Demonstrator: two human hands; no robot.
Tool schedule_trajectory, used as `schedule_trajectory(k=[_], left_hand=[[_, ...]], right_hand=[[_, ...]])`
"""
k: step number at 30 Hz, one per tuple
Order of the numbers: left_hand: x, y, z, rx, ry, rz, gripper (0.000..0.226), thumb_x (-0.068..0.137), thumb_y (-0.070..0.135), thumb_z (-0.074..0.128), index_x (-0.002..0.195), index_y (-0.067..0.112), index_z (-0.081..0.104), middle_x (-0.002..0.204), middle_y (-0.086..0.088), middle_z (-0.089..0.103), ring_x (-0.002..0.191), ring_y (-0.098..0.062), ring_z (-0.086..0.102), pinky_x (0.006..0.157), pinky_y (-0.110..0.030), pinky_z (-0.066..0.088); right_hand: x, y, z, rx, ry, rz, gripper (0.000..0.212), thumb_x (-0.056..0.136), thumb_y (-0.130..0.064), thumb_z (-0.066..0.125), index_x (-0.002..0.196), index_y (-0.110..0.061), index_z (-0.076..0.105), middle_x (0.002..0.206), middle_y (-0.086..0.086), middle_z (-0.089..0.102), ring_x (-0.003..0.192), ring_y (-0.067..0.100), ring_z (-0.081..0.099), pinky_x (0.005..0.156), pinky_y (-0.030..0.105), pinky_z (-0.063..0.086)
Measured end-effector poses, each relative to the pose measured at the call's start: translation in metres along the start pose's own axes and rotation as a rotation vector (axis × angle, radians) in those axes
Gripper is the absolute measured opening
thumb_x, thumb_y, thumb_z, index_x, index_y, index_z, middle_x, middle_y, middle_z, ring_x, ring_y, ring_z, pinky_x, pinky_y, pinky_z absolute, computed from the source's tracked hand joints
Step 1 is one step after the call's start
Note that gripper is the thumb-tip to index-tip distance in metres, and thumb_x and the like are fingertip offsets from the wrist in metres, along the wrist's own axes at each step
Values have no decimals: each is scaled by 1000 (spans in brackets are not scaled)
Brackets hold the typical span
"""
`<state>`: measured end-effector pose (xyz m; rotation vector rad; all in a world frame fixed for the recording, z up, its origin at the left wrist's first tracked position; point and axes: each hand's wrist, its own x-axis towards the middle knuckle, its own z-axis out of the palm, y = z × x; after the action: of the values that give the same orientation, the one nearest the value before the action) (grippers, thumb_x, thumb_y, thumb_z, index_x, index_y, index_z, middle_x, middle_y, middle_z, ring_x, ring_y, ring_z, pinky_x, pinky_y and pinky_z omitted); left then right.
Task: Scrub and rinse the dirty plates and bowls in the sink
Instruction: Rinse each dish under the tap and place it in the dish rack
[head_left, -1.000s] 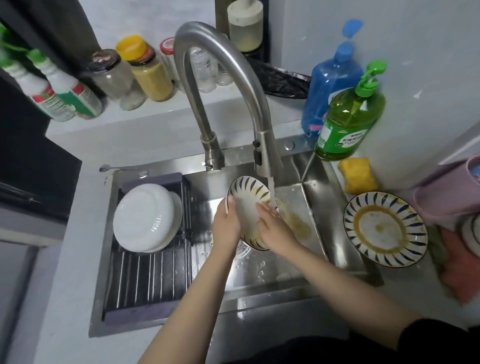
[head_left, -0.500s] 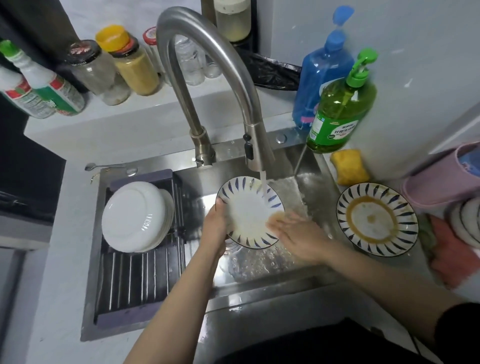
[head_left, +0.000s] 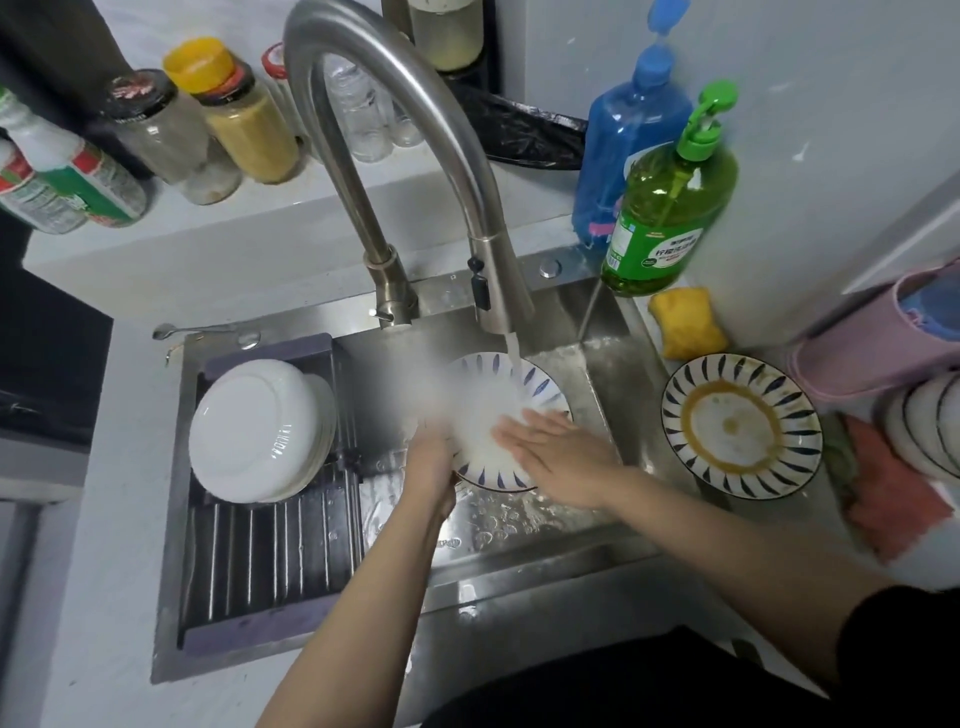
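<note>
Where the forearms enter from the bottom edge, both elbows are cut off and a dark sleeve (head_left: 904, 639) covers the right one. Left hand (head_left: 431, 462): grip closed on the near-left rim of the striped plate (head_left: 535, 387), fingers hidden behind the plate. Right hand (head_left: 556, 457): grip open, fingers straight and flat on the plate's face. Plate is held tilted over the sink (head_left: 597, 395), under the water stream (head_left: 513, 349); its left half is smeared by motion blur, so surface condition there cannot be read. Left of it, white bowls (head_left: 260, 431) lie upturned on the drying rack (head_left: 270, 561). On the table to the right, a dirty striped plate (head_left: 742, 426) with a brown ring, then a yellow sponge (head_left: 685, 322). Further back: faucet (head_left: 395, 145), green soap bottle (head_left: 670, 202).
</note>
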<state>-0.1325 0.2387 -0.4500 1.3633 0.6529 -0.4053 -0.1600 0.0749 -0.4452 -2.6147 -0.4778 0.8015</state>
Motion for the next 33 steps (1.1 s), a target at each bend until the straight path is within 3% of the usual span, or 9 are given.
schedule_trajectory(k=[3,6,10,16,19,24,27,29,33], left_hand=[[-2,4,1,22,-24,18,56,101,49,30,127,8,58,122,-20,64,109,-30,64,91,-40,54],[3,9,-6,15,25,25,57,103,43,31,130,-2,52,120,-30,59,93,-32,65,71,-37,56],[1,0,-4,96,-6,-55,52,102,46,35,117,2,59,60,-10,63,54,-26,56,52,-31,45],[5,-11,2,97,-118,-107,53,102,50,26,120,13,59,108,-7,70,91,-13,69,76,-27,53],[12,-3,-11,112,-55,-80,52,102,50,28,107,12,63,98,-6,71,90,-19,67,76,-30,51],[4,-13,-5,198,-81,-95,46,101,50,32,91,18,63,77,-3,64,68,-17,57,55,-26,41],[3,-10,-5,201,-133,-112,54,101,53,25,122,15,60,109,-4,67,95,-19,64,75,-32,50],[7,-1,-12,155,-135,-98,55,103,48,24,119,10,60,108,-11,69,91,-21,70,85,-36,51],[17,2,-27,75,-58,-92,48,101,50,28,109,14,60,98,-6,69,84,-21,66,66,-30,52]], right_hand=[[4,-30,6,171,-8,-154,49,102,-44,10,150,-35,19,156,-18,9,145,3,-5,118,28,-6],[-11,1,6,103,-5,-76,56,98,-55,5,147,-40,27,156,-16,18,146,8,5,119,32,-1],[0,28,1,-108,3,149,54,102,-44,5,153,-26,6,160,-5,3,147,12,-5,116,30,-11],[23,-31,1,192,-81,-84,50,104,-39,12,151,-30,-4,154,-14,-15,138,4,-23,114,27,-17],[-5,-14,6,164,-148,-204,48,102,-42,9,150,-37,6,153,-22,-3,137,-5,-13,115,23,-9],[25,2,6,36,-32,142,55,101,-47,5,150,-28,-13,157,-7,-15,145,13,-16,118,32,-9],[44,-33,6,169,8,-12,53,104,-39,13,151,-25,-6,157,-7,-15,145,13,-15,118,33,-10],[34,-43,4,273,-39,-147,49,105,-33,18,152,-23,8,155,-15,-5,143,2,-8,117,26,-9],[-2,-6,2,109,-122,-189,52,101,-46,4,149,-34,18,154,-20,13,142,-3,4,119,25,-1]])
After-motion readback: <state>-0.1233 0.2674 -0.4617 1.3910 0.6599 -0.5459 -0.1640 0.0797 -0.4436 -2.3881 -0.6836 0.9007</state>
